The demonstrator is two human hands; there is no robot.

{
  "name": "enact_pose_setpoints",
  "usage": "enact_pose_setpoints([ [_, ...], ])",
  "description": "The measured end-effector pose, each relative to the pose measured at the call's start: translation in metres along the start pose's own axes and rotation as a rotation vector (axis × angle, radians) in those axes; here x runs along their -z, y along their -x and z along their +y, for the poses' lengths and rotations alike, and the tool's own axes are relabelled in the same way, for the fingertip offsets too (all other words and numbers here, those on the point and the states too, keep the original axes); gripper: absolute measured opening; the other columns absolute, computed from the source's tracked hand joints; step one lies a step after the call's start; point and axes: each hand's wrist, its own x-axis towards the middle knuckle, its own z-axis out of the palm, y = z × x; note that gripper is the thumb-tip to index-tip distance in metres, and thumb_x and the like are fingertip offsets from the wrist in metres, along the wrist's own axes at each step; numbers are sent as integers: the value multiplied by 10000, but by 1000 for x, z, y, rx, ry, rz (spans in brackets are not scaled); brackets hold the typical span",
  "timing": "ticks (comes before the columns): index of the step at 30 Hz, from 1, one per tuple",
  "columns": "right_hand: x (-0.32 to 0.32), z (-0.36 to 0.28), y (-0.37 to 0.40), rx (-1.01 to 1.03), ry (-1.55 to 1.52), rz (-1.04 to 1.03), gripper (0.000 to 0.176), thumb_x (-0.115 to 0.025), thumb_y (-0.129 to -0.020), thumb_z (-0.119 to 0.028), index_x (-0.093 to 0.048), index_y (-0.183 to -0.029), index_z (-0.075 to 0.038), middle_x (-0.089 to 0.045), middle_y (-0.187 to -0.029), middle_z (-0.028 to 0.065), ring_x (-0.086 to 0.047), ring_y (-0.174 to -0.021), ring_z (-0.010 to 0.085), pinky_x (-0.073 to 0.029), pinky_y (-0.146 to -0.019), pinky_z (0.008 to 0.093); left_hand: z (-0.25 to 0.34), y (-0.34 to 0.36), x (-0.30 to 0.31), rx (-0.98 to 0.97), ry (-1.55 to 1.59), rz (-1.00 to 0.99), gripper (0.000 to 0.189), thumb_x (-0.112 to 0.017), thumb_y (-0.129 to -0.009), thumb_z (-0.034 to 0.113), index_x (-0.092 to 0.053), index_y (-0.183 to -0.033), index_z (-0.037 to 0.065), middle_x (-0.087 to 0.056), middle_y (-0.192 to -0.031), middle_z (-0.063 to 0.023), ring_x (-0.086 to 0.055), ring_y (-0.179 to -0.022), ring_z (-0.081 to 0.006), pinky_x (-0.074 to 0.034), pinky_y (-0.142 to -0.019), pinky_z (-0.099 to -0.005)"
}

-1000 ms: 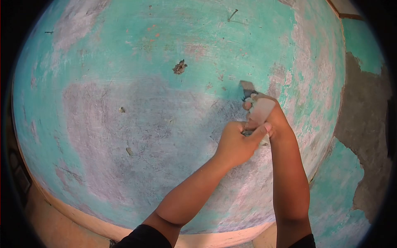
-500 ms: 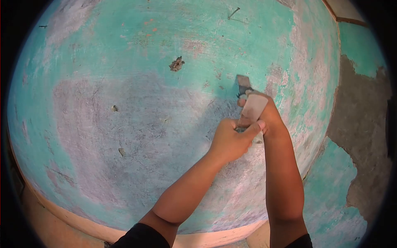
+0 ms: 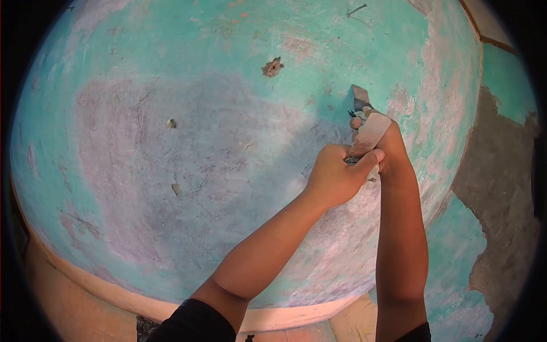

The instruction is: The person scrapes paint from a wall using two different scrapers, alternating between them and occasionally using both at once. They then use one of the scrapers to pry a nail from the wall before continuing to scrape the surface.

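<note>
My right hand (image 3: 391,143) is closed around a scraper (image 3: 360,96), its dark metal blade pointing up and lying against the turquoise paint of the wall (image 3: 216,148). Below and in front of it, my left hand (image 3: 341,178) grips a second scraper (image 3: 371,134) with a wide, pale blade that angles up and to the right. That blade overlaps my right hand and hides part of its fingers. Both handles are mostly covered by my hands. Grey-mauve bare plaster spreads to the left of the blades, with turquoise paint above it.
A ragged hole (image 3: 273,67) breaks the wall at upper middle, and a nail (image 3: 357,9) sticks out near the top. Two small chips lie in the plaster at left. Grey cement (image 3: 501,171) shows on the adjoining wall. A tiled floor (image 3: 80,299) runs below.
The view has shifted, so the wall, hole and nail now sit farther right and higher. Both hands keep hold of their scrapers, staying at nearly the same patch of wall.
</note>
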Motion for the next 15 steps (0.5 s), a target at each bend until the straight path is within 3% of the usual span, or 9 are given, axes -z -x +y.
enact_pose_setpoints([
  [3, -9, 13, 4, -73, -64, 96, 197, -497, -911, -302, -502, -942, -107, -563, -740, 42, -488, -488, 147, -406, -405, 292, -8, 13, 7, 55, -12, 34, 392, -672, -825, 388, -679, -826, -4, -599, -644, -33, -495, -477, -68, -393, -432, -227],
  [6, -25, 30, 26, -131, -35, 57, 250, -495, -910, -322, -516, -999, -89, -589, -813, 55, -520, -537, 145, -428, -433, 292, -16, 39, 22, 46, 78, 10, 380, -651, -849, 371, -672, -848, -8, -595, -639, -28, -492, -481, -63, -385, -432, -225],
  [9, -42, 63, 46, -43, 68, -57, 327, -492, -910, -326, -518, -1106, -66, -598, -943, 74, -557, -624, 153, -448, -476, 285, -36, 75, 40, 4, 11, 50, 335, -632, -873, 330, -674, -867, -3, -593, -637, -21, -480, -473, -55, -376, -426, -221],
  [10, -53, 67, 57, -28, 106, -87, 379, -483, -912, -263, -479, -1224, -49, -577, -1051, 92, -586, -721, 165, -471, -514, 285, -37, 85, 48, 31, -16, 56, 324, -628, -879, 315, -673, -868, -5, -593, -641, -17, -487, -490, -57, -384, -441, -223],
  [13, -71, 94, 69, 111, 134, -41, 394, -470, -902, -179, -449, -1270, -37, -566, -1065, 105, -596, -790, 178, -493, -589, 295, -42, 116, 71, 61, -90, 97, 300, -617, -889, 290, -666, -849, -3, -578, -619, -25, -488, -521, -71, -395, -478, -247],
  [14, -71, 104, 68, 152, 112, -39, 397, -505, -883, -67, -433, -1270, -15, -543, -1060, 82, -541, -955, 168, -447, -836, 286, -46, 125, 78, 31, -116, 126, 301, -616, -887, 295, -661, -829, 4, -562, -590, -42, -475, -519, -83, -390, -487, -269],
  [15, -76, 112, 75, 203, 103, -50, 403, -508, -882, -66, -430, -1274, -15, -538, -1072, 82, -530, -978, 169, -428, -864, 284, -48, 135, 85, 2, -144, 154, 302, -614, -886, 300, -656, -808, 11, -546, -561, -59, -462, -517, -95, -385, -496, -290],
])
